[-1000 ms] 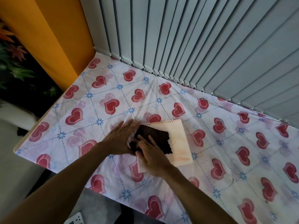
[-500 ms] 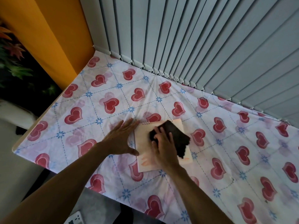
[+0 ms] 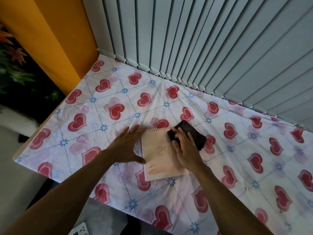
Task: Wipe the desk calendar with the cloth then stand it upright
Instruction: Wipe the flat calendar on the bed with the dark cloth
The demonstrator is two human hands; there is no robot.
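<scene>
1. The desk calendar (image 3: 158,156) lies flat on the bench (image 3: 254,167), near the front edge. The bench has a cover with red hearts on it. The little wire rings of the calendar point away, toward the blinds (image 3: 203,39).
2. The right hand (image 3: 185,150) presses the dark cloth (image 3: 193,135) down on the far right corner of the calendar. The fingers are bent over the cloth and hold it. Part of the cloth hangs off the calendar onto the cover.
3. The left hand (image 3: 126,146) lies flat and open, fingers spread. It rests on the cover and its thumb touches the left edge of the calendar. It holds nothing.
4. To wipe well, I think the left hand should push firmly on that edge, so the calendar does not slide on the soft cover.
5. The cloth should go in long, even strokes from the rings down to the near edge, so no spot is missed.
6. Go gently near the wire rings. The cloth could catch on them.
7. The near part with the picture looks not yet covered by the cloth, so wipe there too.
8. The calendar is not standing up yet. That step comes after the wiping.
</scene>
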